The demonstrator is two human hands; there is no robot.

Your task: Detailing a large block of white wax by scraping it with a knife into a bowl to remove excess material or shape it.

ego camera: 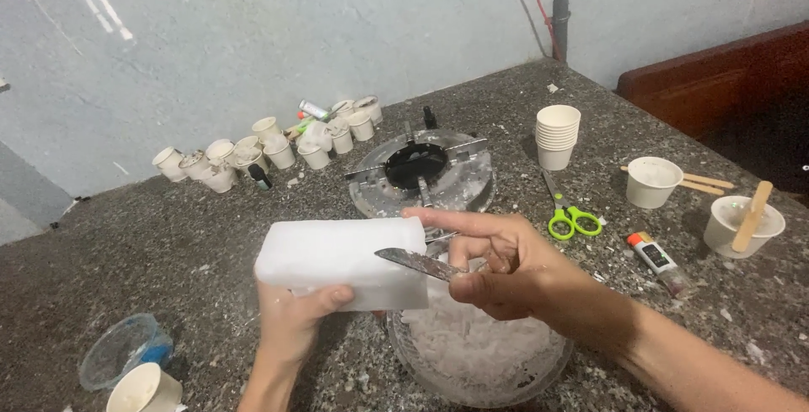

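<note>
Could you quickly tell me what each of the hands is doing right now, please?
Left hand: closed on the white wax block, gripping it from below.
Right hand: closed on the knife, blade against the block.

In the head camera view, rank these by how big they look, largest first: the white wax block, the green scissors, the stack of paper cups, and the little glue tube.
1. White wax block, though it is nearest the camera.
2. Stack of paper cups.
3. Green scissors, close to the stack in extent, so that order is unsure.
4. Glue tube.
</note>
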